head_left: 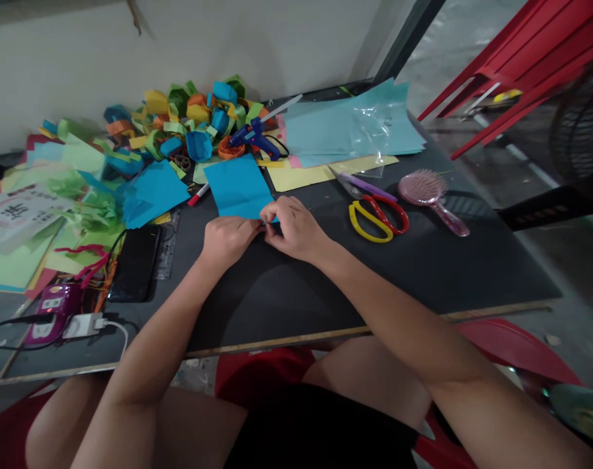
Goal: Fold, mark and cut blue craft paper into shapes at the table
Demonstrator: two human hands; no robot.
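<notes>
A square sheet of blue paper [240, 187] is held just over the dark table, its near edge between my two hands. My left hand [232, 240] pinches that edge with closed fingers. Close beside it, my right hand [295, 228] grips the same edge near the right corner, thumb and forefinger together. The fingertips of both hands almost touch and cover part of the edge, so I cannot make out any fold there. Left of this sheet lie more blue sheets [157, 193], and a red-capped marker [198, 195] rests between them.
Scissors with red and yellow handles [372, 218] and a pink hairbrush [430, 198] lie to the right. Behind are a blue glue gun [257, 138], folded paper pieces [179, 124] and light blue sheets [345, 127]. A phone [135, 264] and a purple power strip [56, 312] sit at left.
</notes>
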